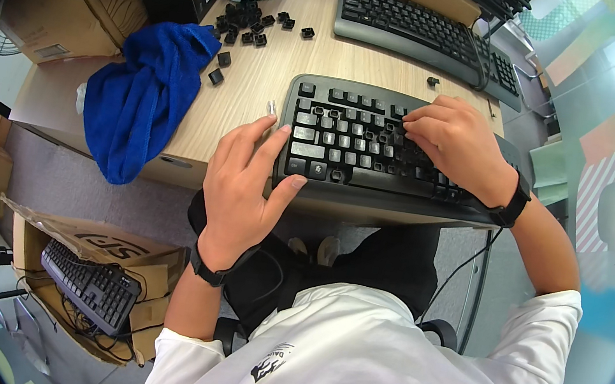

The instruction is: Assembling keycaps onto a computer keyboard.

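Partly stripped, a black keyboard (367, 147) is handled at the desk's edge

Along the near edge of the desk (236, 111), the keyboard is laid lengthwise before a seated person, probably for easy reach. Its left end is touched by the left hand (242, 167), fingers spread, seemingly so that it is kept steady. Over its upper middle, the right hand (460, 143) is held with fingertips bunched; whether a key is pinched cannot be told. Loose keycaps (247, 17) are heaped farther back, perhaps to be kept together.
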Demonstrator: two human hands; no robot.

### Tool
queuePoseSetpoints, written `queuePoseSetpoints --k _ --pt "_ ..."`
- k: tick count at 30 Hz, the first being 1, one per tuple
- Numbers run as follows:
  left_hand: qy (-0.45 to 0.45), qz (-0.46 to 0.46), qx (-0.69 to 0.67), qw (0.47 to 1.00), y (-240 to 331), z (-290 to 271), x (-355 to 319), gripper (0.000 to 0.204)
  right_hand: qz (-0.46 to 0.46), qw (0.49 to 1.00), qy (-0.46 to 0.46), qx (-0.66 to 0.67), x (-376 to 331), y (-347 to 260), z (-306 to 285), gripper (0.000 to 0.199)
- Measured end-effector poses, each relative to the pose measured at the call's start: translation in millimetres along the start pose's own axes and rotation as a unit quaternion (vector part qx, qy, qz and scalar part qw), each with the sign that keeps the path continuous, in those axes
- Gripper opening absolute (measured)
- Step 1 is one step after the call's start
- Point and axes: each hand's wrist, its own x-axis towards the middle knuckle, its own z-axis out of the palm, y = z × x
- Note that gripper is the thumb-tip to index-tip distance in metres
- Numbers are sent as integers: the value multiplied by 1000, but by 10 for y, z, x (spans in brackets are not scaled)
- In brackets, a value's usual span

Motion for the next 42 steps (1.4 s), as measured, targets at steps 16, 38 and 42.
queuePoseSetpoints --k 16,38,42 --pt "6 3 72 997 32 65 -3 61 -4 1000 -1 29 -46 -16 12 5" --pt "12 -8 58 998 30 78 -12 61 -199 954 -191 -116 518 75 -329 26" --pt "15 -6 60 998 8 89 -7 69 -99 974 -201 44 499 222 -252 25"
